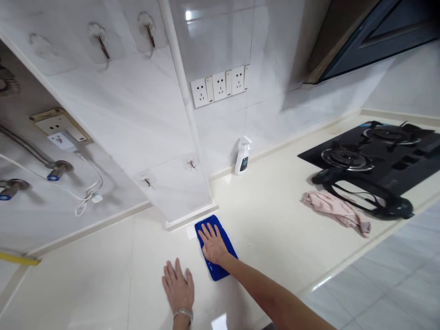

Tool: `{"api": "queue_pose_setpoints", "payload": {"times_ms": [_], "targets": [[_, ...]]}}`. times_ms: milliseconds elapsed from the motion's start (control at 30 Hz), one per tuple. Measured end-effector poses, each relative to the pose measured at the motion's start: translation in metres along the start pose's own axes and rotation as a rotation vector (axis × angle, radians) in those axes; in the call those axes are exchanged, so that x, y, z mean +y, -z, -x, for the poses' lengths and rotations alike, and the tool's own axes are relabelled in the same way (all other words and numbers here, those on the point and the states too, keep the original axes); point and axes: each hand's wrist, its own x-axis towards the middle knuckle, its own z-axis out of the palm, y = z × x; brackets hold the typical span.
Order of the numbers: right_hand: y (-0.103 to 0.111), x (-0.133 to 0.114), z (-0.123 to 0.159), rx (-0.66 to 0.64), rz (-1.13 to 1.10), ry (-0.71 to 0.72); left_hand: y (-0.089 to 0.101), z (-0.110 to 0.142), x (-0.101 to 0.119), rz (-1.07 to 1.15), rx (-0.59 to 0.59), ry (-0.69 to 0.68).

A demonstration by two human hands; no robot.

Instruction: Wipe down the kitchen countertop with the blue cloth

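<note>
Wiping step in hand: right hand (pixel 213 243) spread flat, pressing blue cloth (pixel 216 250) on tabletop (pixel 275 220), beside wall corner. Left hand (pixel 178 286) at 7 o'clock of cloth, spread flat, bracing. Next stroke likely needs steady downward pressure. Spray bottle (pixel 243 156) at 1 o'clock, well apart.

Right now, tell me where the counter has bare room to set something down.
Widest bare stretch of counter: between the blue cloth under the right hand and the pink rag, up to the spray bottle. More lies left of the left hand. Crowded by the gas hob, where a black pan support lies.
</note>
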Motion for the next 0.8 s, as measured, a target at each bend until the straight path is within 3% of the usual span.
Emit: {"api": "queue_pose_setpoints", "payload": {"times_ms": [133,267,433,500,567,667,800], "targets": [[-0.004,-0.012,0.02,-0.025,-0.05,0.112,0.0,0.001,-0.002,0.053,-0.018,0.026],[-0.008,-0.007,0.041,-0.011,-0.078,0.171,0.001,0.001,-0.006,0.135,-0.07,0.059],[-0.008,0.011,0.058,0.036,-0.046,0.231,0.009,-0.007,-0.027,0.265,-0.244,0.043],[-0.007,0.016,0.063,0.063,-0.016,0.217,0.018,-0.01,-0.047,0.285,-0.261,0.033],[-0.007,0.018,0.066,0.082,0.015,0.155,0.031,-0.012,-0.075,0.251,-0.19,0.052],[-0.009,0.015,0.068,0.093,0.07,0.042,0.056,-0.009,-0.129,0.141,-0.029,0.112],[-0.017,0.008,0.064,0.074,0.147,-0.003,0.082,0.006,-0.209,0.0,0.061,0.238]]}}
